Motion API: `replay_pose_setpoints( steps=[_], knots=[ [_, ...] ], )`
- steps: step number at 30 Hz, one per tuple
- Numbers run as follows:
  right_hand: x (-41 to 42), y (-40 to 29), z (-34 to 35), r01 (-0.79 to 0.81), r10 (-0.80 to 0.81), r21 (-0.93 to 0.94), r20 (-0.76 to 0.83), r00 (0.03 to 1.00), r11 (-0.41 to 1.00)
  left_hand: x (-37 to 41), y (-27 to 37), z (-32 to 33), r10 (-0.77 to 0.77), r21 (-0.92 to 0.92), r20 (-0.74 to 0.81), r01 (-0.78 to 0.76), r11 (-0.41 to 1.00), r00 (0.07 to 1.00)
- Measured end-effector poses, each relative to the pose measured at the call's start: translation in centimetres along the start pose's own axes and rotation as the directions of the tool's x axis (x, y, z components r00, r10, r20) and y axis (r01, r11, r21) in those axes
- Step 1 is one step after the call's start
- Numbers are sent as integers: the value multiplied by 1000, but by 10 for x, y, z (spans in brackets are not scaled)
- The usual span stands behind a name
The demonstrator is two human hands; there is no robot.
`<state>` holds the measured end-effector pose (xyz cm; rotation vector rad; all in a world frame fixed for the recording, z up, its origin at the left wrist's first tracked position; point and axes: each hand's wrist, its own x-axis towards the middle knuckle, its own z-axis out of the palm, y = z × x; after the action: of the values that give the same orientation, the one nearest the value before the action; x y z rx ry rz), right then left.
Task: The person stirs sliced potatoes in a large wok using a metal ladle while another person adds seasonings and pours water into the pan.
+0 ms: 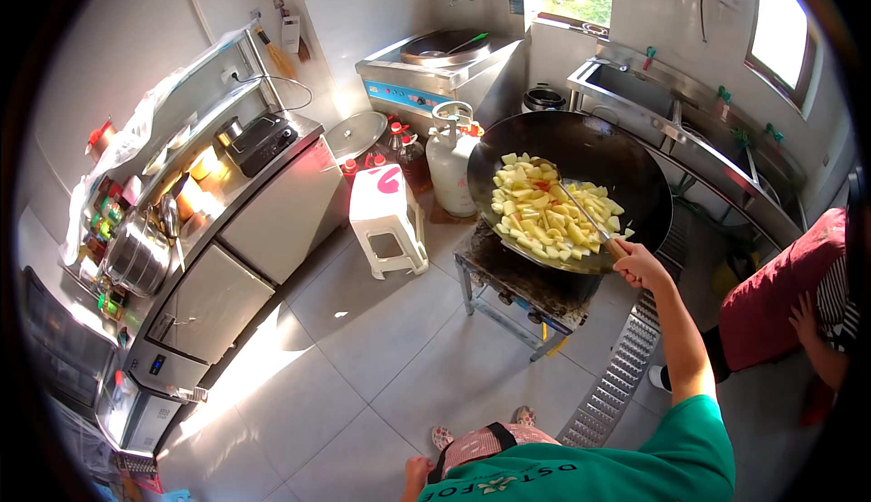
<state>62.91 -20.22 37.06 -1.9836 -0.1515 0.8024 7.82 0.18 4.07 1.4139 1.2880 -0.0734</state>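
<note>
My right hand grips the wooden handle of a long metal cooking ladle or spatula. Its head is buried among pale yellow potato pieces in a large black wok. A few orange-red bits show among the potatoes. Under the wok stands a low, grimy gas burner stand with metal legs. My left hand hangs low beside the pink checked apron, its fingers curled and nothing visible in them.
A white plastic stool, a gas cylinder and red-capped bottles stand left of the wok. Steel sinks line the back right. Another person in a dark red apron is at right, beside the floor drain grate. A counter runs along the left.
</note>
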Motion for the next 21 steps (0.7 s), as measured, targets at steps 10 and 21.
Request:
replay_pose_setpoints(
  steps=[10,21],
  knots=[
    [-128,34,-10,277,-378,-656,-14,926,702,48,19,2,-13,-3,164,14,1000,986],
    [-237,-18,-11,23,-272,-807,-172,947,590,81,29,15,-143,-1,266,148,989,953]
  ],
)
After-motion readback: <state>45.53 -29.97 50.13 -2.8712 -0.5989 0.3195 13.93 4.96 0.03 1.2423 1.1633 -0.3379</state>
